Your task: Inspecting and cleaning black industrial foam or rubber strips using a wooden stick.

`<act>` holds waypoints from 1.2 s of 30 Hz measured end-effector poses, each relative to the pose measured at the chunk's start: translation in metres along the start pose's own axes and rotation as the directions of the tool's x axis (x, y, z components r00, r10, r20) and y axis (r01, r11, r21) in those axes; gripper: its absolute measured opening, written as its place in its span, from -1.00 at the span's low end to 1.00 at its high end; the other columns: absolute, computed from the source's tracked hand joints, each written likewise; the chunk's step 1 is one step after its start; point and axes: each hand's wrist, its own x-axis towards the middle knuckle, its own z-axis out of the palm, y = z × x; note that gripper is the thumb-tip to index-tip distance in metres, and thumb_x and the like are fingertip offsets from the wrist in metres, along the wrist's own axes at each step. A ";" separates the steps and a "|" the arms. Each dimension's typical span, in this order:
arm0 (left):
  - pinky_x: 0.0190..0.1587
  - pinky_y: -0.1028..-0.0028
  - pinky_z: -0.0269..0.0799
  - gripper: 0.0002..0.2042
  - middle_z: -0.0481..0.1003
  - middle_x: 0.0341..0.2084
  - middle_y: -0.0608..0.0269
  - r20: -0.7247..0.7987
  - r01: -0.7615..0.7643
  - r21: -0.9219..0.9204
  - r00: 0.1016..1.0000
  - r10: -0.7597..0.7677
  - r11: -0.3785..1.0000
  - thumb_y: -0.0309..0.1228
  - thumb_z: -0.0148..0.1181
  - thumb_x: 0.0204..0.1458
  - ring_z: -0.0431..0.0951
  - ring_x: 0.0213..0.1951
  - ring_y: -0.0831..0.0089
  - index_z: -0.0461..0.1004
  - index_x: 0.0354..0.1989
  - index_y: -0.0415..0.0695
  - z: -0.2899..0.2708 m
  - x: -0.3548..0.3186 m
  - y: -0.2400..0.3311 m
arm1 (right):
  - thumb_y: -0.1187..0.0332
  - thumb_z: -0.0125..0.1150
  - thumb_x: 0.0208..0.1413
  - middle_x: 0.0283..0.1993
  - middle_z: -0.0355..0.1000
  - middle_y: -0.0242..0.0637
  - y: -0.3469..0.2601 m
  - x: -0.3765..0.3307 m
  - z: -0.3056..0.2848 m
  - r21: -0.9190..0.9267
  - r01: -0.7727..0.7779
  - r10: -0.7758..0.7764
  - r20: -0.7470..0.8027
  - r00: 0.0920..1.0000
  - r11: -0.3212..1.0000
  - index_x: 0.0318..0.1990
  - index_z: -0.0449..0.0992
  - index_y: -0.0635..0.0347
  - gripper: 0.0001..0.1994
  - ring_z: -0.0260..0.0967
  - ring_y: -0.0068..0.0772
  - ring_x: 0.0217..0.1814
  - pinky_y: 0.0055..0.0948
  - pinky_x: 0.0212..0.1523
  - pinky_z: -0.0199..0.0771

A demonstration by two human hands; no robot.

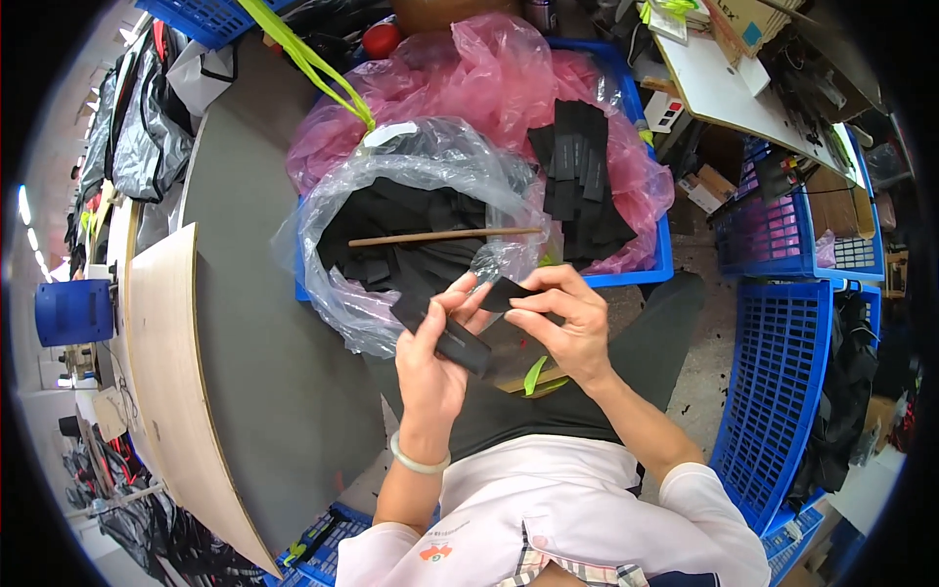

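My left hand [430, 367], with a pale bangle at its wrist, is closed on a flat black fabric strip [462, 348]. My right hand [569, 321] pinches a black fabric piece [503, 293] between thumb and fingers, right beside the left fingertips. Whether the two black parts belong to one strip, I cannot tell. Just beyond my hands, a clear plastic bag [337, 176] gapes open, filled with black fabric pieces [416, 205]. Across its mouth lies a thin wooden stick [430, 238].
A blue crate [667, 259] holds pink plastic [489, 59] and a stack of black strips [577, 157]. Yellow-green ribbon [323, 68] runs over the bag. Blue crates [773, 382] stand at right; a wooden board [166, 342] edges the grey surface [264, 391] at left.
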 end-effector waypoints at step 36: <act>-0.19 0.40 0.47 -0.82 0.49 -0.28 0.04 -0.124 0.002 -0.448 0.990 -0.064 0.894 -0.55 0.05 0.10 0.54 -0.30 0.32 0.28 -0.15 -0.10 -0.008 0.026 -0.001 | 0.44 0.19 -0.22 -0.21 0.36 -0.02 -0.005 0.010 0.046 -0.355 0.189 0.097 0.651 0.753 0.915 -0.37 0.49 0.17 -0.83 0.42 0.04 -0.46 -0.13 -0.53 0.45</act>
